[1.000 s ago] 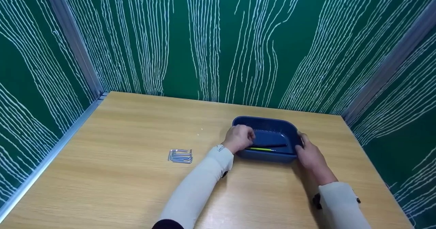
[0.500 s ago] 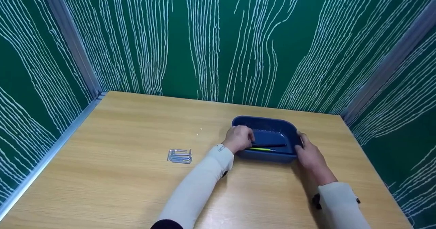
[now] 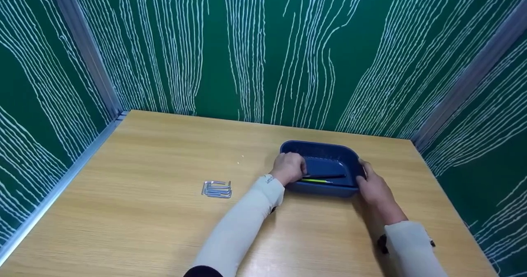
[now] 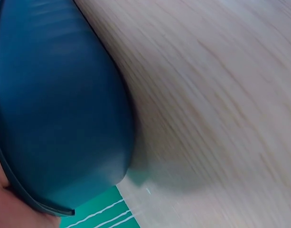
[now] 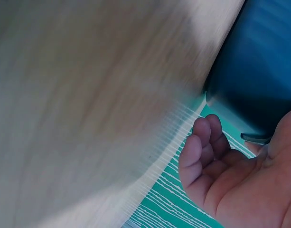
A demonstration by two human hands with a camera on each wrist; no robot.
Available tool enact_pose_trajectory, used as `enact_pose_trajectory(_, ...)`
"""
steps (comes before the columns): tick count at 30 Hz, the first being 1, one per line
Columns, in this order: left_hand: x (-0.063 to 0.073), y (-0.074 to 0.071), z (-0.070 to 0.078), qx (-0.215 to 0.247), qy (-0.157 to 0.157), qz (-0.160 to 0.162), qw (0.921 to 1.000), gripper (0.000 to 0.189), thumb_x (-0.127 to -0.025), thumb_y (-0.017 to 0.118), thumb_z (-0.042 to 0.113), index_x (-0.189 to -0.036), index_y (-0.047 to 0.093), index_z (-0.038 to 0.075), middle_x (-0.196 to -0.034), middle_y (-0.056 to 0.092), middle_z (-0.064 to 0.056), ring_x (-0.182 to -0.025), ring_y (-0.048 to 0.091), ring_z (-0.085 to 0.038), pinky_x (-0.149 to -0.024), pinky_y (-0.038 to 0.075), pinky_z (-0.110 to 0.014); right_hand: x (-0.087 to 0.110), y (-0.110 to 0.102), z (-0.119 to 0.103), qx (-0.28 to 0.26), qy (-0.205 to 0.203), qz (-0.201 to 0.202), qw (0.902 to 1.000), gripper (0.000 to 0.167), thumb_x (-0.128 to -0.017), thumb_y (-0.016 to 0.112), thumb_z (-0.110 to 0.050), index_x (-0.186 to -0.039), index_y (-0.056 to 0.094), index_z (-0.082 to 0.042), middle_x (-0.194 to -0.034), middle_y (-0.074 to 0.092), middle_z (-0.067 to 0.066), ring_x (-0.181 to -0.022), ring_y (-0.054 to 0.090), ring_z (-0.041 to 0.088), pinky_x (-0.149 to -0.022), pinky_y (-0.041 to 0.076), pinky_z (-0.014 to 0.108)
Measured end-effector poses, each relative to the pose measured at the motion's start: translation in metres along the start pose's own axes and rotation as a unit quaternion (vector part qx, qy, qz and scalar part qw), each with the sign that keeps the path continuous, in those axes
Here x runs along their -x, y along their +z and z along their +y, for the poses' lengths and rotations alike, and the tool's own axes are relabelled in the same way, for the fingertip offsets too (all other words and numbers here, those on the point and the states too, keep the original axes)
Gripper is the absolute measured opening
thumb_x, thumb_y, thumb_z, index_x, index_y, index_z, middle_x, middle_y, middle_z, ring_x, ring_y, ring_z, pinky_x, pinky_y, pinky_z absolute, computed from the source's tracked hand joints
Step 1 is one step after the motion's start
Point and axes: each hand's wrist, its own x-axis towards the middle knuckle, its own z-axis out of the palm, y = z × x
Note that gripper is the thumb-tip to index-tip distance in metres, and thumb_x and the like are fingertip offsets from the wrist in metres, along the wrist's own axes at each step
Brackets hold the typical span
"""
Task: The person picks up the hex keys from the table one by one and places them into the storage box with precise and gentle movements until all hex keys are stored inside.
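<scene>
A dark blue plastic box (image 3: 329, 190) stands on the right half of the wooden table. My left hand (image 3: 288, 168) reaches over its left rim, with curled fingers dipping inside. Next to these fingers, a black pen-like stick (image 3: 329, 175) and a thin yellow-green pencil (image 3: 316, 181) lie along the near wall. The fingertips are hidden, so I cannot tell whether they grip either one. At the opposite end, my right hand (image 3: 374, 184) pinches the box's right rim between thumb and index finger. In the right wrist view, the other fingers (image 5: 192, 164) curl loosely outside the wall.
Several L-shaped hex keys (image 3: 217, 189) lie grouped on the table (image 3: 156, 211), left of my left forearm. Tiny pale specks (image 3: 241, 159) dot the wood behind them. Green panels (image 3: 214, 54) with white wavy lines enclose the back and sides.
My left hand shifts very slightly over the stick and pencil, with its curled fingers settling a little lower in the box. The right hand, box and hex keys stay put.
</scene>
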Motion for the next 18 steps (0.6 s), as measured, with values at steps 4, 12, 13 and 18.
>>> enact_pose_trajectory(4,-0.0001,0.0006,0.0011,-0.022,-0.003,-0.016,0.9996,0.016,-0.085,0.069,0.019,-0.091,0.076,0.032,-0.1,0.071,0.017,-0.098,0.06,-0.006,-0.096,0.04,-0.026,0.0006,0.0008,-0.0003,0.002,0.001,0.0,1.0,0.059,-0.104,0.027,-0.03,-0.156,0.0,-0.025,-0.161,0.003,0.021,-0.145,0.008,0.047,-0.11,0.014,0.067)
enact_pose_trajectory(12,0.0021,0.0009,0.0012,0.006,-0.009,-0.021,0.9997,0.017,-0.086,0.069,0.021,-0.096,0.076,0.033,-0.105,0.071,0.016,-0.101,0.058,-0.008,-0.095,0.038,-0.027,-0.0003,0.0004,0.001,0.007,-0.001,-0.001,1.0,0.058,-0.104,0.026,-0.031,-0.155,-0.001,-0.027,-0.161,0.003,0.021,-0.145,0.008,0.048,-0.11,0.014,0.067)
enact_pose_trajectory(13,0.0024,0.0014,0.0007,0.014,-0.009,-0.016,0.9997,0.015,-0.085,0.07,0.022,-0.094,0.076,0.033,-0.103,0.071,0.016,-0.099,0.058,-0.008,-0.094,0.038,-0.028,-0.0004,0.0004,0.0008,0.006,-0.002,-0.001,1.0,0.058,-0.104,0.026,-0.031,-0.155,-0.001,-0.027,-0.16,0.003,0.021,-0.144,0.008,0.048,-0.11,0.014,0.067)
enact_pose_trajectory(18,0.0031,0.0043,-0.0036,0.051,0.007,0.012,0.9986,0.007,-0.083,0.073,0.029,-0.089,0.075,0.03,-0.093,0.071,0.015,-0.093,0.056,-0.008,-0.09,0.039,-0.027,-0.0004,0.0,-0.0009,0.017,-0.008,0.004,0.9998,0.058,-0.104,0.026,-0.031,-0.156,0.001,-0.024,-0.16,0.007,0.023,-0.144,0.012,0.049,-0.11,0.015,0.067)
